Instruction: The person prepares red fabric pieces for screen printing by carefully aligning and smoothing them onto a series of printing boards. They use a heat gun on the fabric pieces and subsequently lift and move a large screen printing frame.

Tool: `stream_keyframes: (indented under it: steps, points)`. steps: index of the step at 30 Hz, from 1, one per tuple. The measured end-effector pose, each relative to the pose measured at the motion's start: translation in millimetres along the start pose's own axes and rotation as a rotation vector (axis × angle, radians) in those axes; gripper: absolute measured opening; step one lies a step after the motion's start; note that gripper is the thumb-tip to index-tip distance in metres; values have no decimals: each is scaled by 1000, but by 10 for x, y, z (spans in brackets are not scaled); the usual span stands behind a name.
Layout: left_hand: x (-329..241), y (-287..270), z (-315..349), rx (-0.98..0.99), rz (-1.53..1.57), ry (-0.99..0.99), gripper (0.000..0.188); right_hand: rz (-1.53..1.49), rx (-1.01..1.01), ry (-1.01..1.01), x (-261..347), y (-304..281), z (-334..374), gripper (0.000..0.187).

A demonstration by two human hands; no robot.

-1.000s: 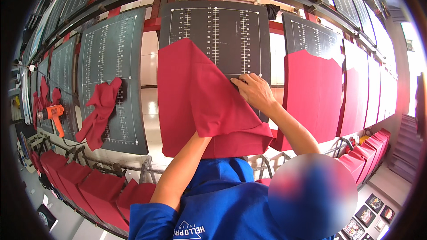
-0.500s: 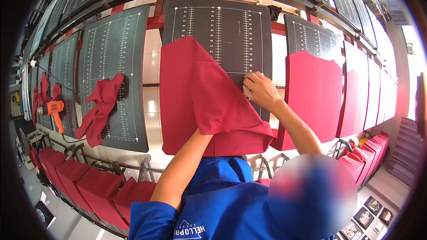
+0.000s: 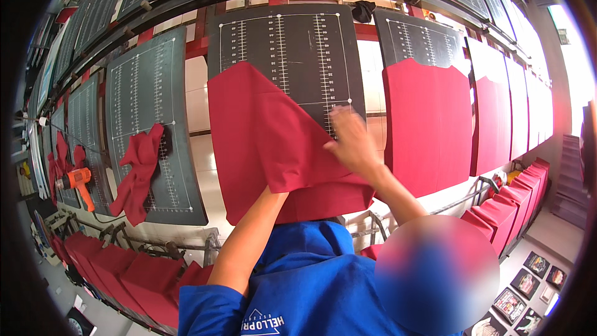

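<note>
A dark red fabric piece (image 3: 239, 149) lies over the near part of a dark board (image 3: 311, 50) marked with white ruler lines. Its upper layer is folded back on a slant, which bares the board's far right. My left forearm (image 3: 254, 236) runs under this folded layer, so the hand and its fingers are hidden. Over the fabric's slanting edge, on the right side of the board, is my right hand (image 3: 353, 140). Its fingers are stretched out with the thumb apart, holding nothing, and the fingertips are smeared by motion.
To the right, another board carries a flat red fabric piece (image 3: 429, 124). On the left board (image 3: 152, 68) lies a crumpled red cloth (image 3: 140, 171). An orange heat gun (image 3: 79, 185) rests beyond it. Red fabric hangs over a rail (image 3: 149, 280) near me.
My right hand has gone from curled fingers at the board's right side to spread fingers, a little nearer me. The whole scene has shifted left in view. My left hand stays under the fabric.
</note>
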State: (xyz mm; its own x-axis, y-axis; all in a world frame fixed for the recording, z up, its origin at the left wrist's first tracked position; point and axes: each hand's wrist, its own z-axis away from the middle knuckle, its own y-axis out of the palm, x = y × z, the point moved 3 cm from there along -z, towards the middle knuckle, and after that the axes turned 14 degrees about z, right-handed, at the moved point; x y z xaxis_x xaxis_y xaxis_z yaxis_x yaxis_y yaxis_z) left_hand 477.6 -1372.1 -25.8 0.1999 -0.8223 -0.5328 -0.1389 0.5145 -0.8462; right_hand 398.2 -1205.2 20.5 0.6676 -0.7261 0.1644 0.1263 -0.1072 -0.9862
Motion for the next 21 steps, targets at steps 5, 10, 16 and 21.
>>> stream_keyframes:
  steps: [5, 10, 16, 21]
  points:
    - [-17, -6, -41, -2, -4, 16, 74, 143, -66, 5, -87, 136, -212, 75]
    - [-13, 18, -14, 5, 4, 16, 74, -141, 53, 130, 122, -104, -215, 75]
    - [-28, -18, -26, 9, 10, 36, 75, -35, -122, 573, -539, 9, -306, 48]
    - [-4, -26, -26, 10, 11, 38, 75, -26, 166, 157, 29, 1, -386, 66]
